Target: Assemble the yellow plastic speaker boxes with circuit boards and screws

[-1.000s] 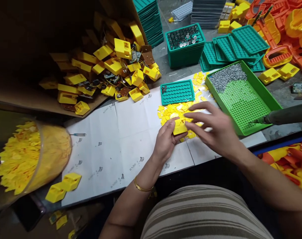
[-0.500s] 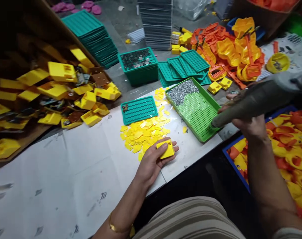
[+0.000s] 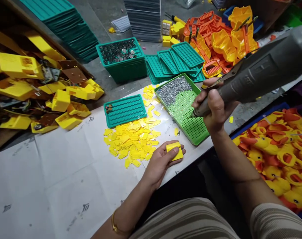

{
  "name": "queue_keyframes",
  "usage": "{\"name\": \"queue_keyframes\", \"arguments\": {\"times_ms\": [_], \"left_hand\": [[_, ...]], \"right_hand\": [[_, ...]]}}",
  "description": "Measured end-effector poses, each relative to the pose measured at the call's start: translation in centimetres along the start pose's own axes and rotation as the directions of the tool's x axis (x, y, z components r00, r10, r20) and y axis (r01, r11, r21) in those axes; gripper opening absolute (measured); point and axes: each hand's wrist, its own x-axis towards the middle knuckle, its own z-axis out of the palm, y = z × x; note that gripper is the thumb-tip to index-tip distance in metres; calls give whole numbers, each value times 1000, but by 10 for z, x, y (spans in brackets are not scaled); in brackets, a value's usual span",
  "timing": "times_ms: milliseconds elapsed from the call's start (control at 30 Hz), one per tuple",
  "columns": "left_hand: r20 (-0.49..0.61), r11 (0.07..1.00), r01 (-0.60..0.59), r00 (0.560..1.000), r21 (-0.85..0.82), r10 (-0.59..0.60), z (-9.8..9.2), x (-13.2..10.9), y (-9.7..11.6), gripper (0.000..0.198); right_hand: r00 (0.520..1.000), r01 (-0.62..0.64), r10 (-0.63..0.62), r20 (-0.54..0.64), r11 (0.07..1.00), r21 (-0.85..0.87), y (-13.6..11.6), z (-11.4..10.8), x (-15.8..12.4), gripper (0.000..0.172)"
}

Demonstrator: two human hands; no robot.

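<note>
My left hand [image 3: 162, 162] grips a small yellow plastic box [image 3: 175, 151] and rests it on the paper-covered table near the front edge. My right hand [image 3: 214, 104] holds a grey electric screwdriver [image 3: 255, 73], its tip hovering over the light green perforated tray [image 3: 197, 137], which has a heap of small silver screws [image 3: 172, 89] at its far end. A pile of flat yellow plastic pieces [image 3: 132, 141] lies just left of my left hand.
A teal ribbed tray [image 3: 124, 109] sits behind the yellow pile. Yellow housings with wires [image 3: 41, 89] spill from a cardboard box at left. A teal crate of metal discs [image 3: 121, 58], stacked teal trays [image 3: 177, 61], orange-yellow toy parts [image 3: 223, 39] and a bin of duck toys [image 3: 285, 149] stand around.
My right hand left the yellow box, picked up the electric screwdriver and brought its tip over the green tray. The view has swung to the right. My left hand still holds the box.
</note>
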Motion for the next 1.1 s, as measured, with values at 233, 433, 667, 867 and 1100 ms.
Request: {"name": "queue_keyframes", "arguments": {"times_ms": [233, 433, 667, 867, 1100], "left_hand": [[17, 1000, 8, 1000, -5, -8, -3, -3, 2, 38], [9, 999, 27, 1000, -31, -26, -3, 0, 3, 38], [-8, 998, 38, 999, -58, -38, -3, -1, 5, 35], [-19, 997, 35, 999, -63, -37, -3, 1, 6, 32], [-29, 997, 22, 999, -69, -24, -2, 3, 5, 30]], "right_hand": [[999, -9, 11, 35, 997, -77, 16, 14, 2, 30], [998, -60, 60, -9, 998, -21, 13, 17, 1, 31], [998, -70, 70, -2, 998, -7, 13, 17, 0, 30], [991, -134, 134, -31, 991, -2, 10, 19, 2, 35], [996, -68, 66, 58, 997, 38, 14, 16, 1, 29]]}}
